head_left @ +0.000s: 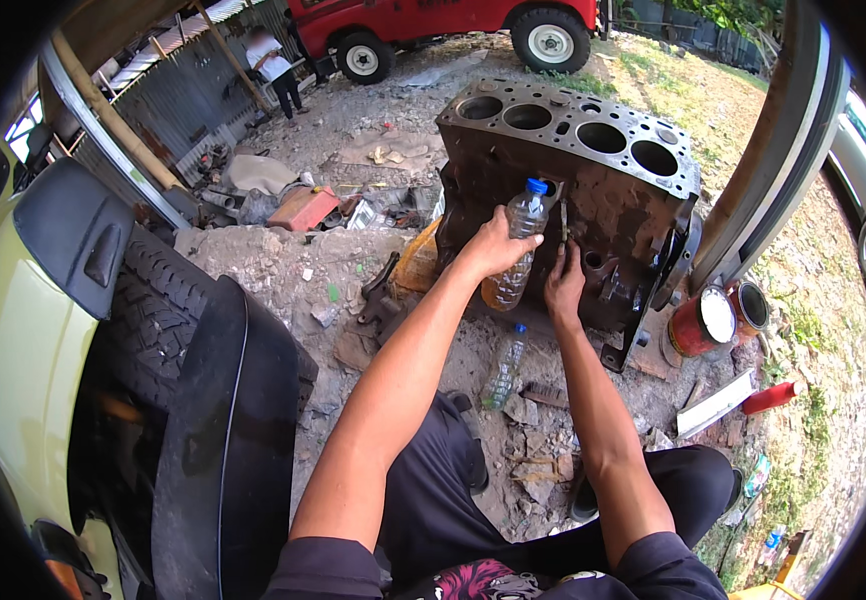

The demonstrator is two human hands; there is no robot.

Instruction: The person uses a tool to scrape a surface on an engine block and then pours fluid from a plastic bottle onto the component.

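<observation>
My left hand (493, 245) grips a clear plastic bottle (518, 250) with a blue cap and some amber liquid at its bottom, held upright against the side of a rusty engine block (613, 195). My right hand (565, 285) rests on the block's side just right of the bottle, with a thin tool between its fingers pointing up; what the tool is I cannot tell. The block stands on the dirt with its several cylinder bores facing up.
A second small bottle (506, 367) lies on the ground between my knees. Two red cans (701, 322) and a red-handled tool (771, 397) sit right of the block. A tyre (158, 300) and yellow car body are at left. A red vehicle (433, 25) and a standing person (275, 68) are behind.
</observation>
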